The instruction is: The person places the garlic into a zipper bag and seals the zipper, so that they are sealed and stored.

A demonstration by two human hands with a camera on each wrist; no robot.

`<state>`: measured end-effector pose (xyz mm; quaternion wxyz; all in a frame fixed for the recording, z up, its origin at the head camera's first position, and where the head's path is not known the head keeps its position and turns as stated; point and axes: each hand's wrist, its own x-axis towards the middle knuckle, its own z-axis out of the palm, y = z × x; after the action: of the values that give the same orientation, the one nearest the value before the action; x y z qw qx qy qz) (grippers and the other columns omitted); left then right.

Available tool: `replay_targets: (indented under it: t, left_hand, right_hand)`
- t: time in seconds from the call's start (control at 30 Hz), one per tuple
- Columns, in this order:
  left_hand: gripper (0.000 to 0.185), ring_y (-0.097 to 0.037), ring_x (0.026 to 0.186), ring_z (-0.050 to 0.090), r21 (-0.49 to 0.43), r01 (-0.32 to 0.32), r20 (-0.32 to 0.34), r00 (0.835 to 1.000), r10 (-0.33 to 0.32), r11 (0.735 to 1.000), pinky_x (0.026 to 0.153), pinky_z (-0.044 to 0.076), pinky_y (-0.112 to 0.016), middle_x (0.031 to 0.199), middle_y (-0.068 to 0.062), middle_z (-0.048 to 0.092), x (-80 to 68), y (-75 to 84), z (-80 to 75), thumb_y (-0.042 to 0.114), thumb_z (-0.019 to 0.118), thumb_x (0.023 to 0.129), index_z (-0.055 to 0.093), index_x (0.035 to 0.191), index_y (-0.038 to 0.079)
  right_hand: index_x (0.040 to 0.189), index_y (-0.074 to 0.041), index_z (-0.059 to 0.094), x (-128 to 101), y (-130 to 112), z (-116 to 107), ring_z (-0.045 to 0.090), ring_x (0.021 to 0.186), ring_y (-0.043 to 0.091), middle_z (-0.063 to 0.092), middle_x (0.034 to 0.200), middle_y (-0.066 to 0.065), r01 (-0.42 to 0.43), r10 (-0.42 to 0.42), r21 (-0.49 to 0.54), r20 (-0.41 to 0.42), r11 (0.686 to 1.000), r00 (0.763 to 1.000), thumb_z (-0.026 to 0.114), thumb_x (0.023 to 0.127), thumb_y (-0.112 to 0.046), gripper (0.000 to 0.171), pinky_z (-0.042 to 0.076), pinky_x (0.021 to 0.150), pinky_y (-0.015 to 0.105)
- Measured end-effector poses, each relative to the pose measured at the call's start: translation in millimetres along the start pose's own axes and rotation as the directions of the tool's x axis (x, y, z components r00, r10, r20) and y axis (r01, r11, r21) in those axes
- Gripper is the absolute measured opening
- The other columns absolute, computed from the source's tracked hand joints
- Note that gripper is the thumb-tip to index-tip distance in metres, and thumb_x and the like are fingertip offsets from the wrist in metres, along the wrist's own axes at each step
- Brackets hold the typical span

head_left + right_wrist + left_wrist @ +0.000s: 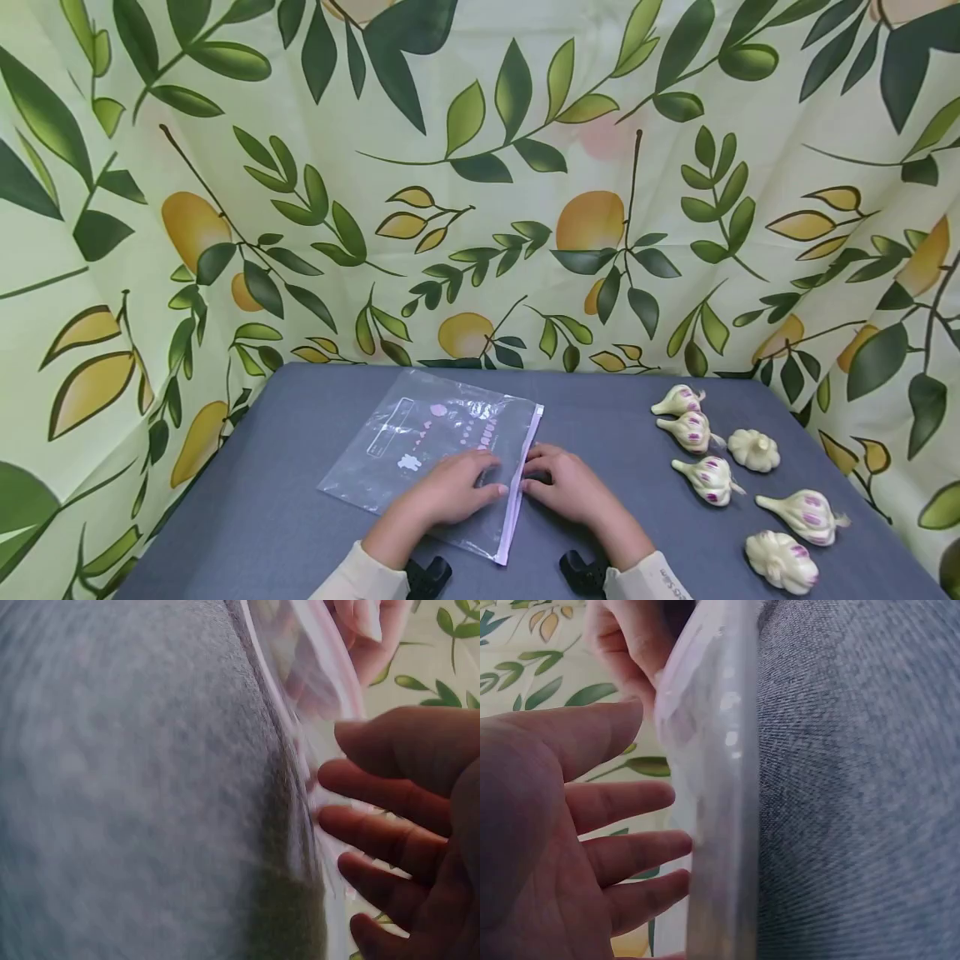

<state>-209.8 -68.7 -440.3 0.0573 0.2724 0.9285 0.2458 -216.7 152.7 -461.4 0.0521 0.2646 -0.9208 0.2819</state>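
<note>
A: What is taking up most of the scene?

B: A leaf-and-fruit printed cloth [480, 167] is hanging behind and around a grey table [285, 467], filling the whole background. Nothing is standing between the camera and the work.

A: And on the table itself?

B: A clear zip bag [420, 433] is lying flat left of centre, its white zipper edge [521, 475] facing right. Some pale printing is showing on the plastic; what it says is too small to tell.

A: Where are the hands sitting?

B: Both are meeting at that zipper edge. The left hand [450, 492] is resting on top of the bag, fingers stretched out and apart, fingertips touching the plastic just beside the zipper. The right hand [570, 487] is lying on the table from the other side, fingers relaxed and reaching to the same edge. The wrist views are showing straight fingers [630, 802] against the plastic rim, not curled round it. Cream sleeves [352, 579] are covering both wrists.

A: Anything else lying around?

B: Six garlic bulbs [708, 479] are sitting in a loose group on the right side of the table, well apart from the bag. Most are showing purple streaks; one [753, 448] is looking plain white. They are not blocking either hand.
</note>
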Motion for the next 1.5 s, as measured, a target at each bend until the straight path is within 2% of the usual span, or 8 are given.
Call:
replay_targets:
  t: [0.33,0.5,0.67,0.87,1.03,1.13,1.27,1.5]
  left_hand:
    - [0.042,-0.025,0.116,0.061,-0.027,-0.008,-0.043,0.999,0.007,1.000,0.097,0.047,-0.046,0.118,-0.005,0.069,2.0,4.2,1.7,0.043,0.060,0.095,0.067,0.121,0.010]
    - [0.042,-0.024,0.111,0.064,-0.045,0.007,-0.052,0.999,-0.010,0.999,0.093,0.049,-0.045,0.115,-0.005,0.070,3.7,2.7,2.5,0.044,0.060,0.095,0.067,0.119,0.011]
    - [0.049,-0.027,0.119,0.060,-0.103,0.045,-0.069,0.996,-0.052,0.994,0.099,0.048,-0.047,0.126,-0.009,0.065,3.2,3.0,1.1,0.044,0.061,0.094,0.062,0.128,0.008]
    - [0.032,-0.021,0.111,0.065,-0.050,0.018,-0.138,0.990,-0.025,0.999,0.095,0.051,-0.042,0.117,-0.002,0.070,-1.7,9.6,3.0,0.029,0.066,0.091,0.070,0.119,0.015]
    - [0.007,-0.012,0.075,0.063,0.048,0.001,-0.237,0.971,0.011,0.999,0.066,0.050,-0.032,0.082,0.007,0.069,-4.8,18.8,9.1,0.017,0.068,0.079,0.072,0.083,0.020]
    - [0.014,-0.008,0.061,0.050,0.088,0.029,-0.294,0.956,-0.002,0.996,0.055,0.040,-0.028,0.068,0.012,0.055,-7.1,21.2,10.6,0.017,0.069,0.073,0.058,0.065,0.023]
    - [0.017,-0.006,0.061,0.045,0.106,0.018,-0.328,0.944,0.018,0.994,0.053,0.038,-0.026,0.069,0.013,0.047,-12.2,24.7,9.6,0.019,0.069,0.071,0.053,0.064,0.024]
    - [0.020,-0.009,0.070,0.047,0.087,0.052,-0.374,0.927,-0.016,0.995,0.056,0.038,-0.028,0.082,0.010,0.051,-23.0,29.3,9.0,0.026,0.073,0.072,0.055,0.081,0.025]
  right_hand:
    - [0.107,-0.011,0.073,-1,-15,2,0.063,0.099,0.016,0.067,0.106,0.000,0.132,-0.133,0.021,0.140,0.991,0.981,0.074,0.086,-0.028,0.026,0.052,0.089,0.037]
    - [0.116,-0.012,0.068,0,-21,5,0.058,0.104,0.020,0.064,0.113,0.002,0.131,-0.126,-0.020,0.159,0.991,0.979,0.076,0.082,-0.029,0.038,0.050,0.091,0.040]
    - [0.130,-0.014,0.059,-3,-25,8,0.055,0.112,0.026,0.061,0.121,0.004,0.100,-0.089,-0.075,0.137,0.992,0.986,0.079,0.078,-0.032,0.059,0.049,0.093,0.045]
    - [0.121,-0.012,0.065,-2,-29,11,0.053,0.115,0.026,0.061,0.123,0.005,0.097,-0.085,-0.070,0.152,0.993,0.985,0.077,0.080,-0.035,0.049,0.048,0.096,0.045]
    - [0.114,-0.010,0.071,-3,-32,13,0.054,0.122,0.024,0.061,0.127,0.005,0.108,-0.104,-0.015,0.184,0.994,0.977,0.075,0.084,-0.035,0.039,0.045,0.103,0.040]
    - [0.113,-0.013,0.070,-3,-32,16,0.058,0.115,0.017,0.063,0.123,0.001,0.137,-0.140,0.024,0.190,0.990,0.972,0.071,0.087,-0.036,0.035,0.047,0.100,0.036]
    - [0.110,-0.018,0.066,-4,-31,18,0.061,0.102,0.011,0.065,0.113,-0.003,0.160,-0.167,0.059,0.159,0.985,0.973,0.069,0.090,-0.035,0.027,0.050,0.092,0.033]
    - [0.136,-0.015,0.053,-5,-33,14,0.055,0.125,0.029,0.057,0.136,0.010,0.101,-0.104,0.038,0.107,0.994,0.989,0.070,0.087,-0.031,0.054,0.045,0.103,0.049]
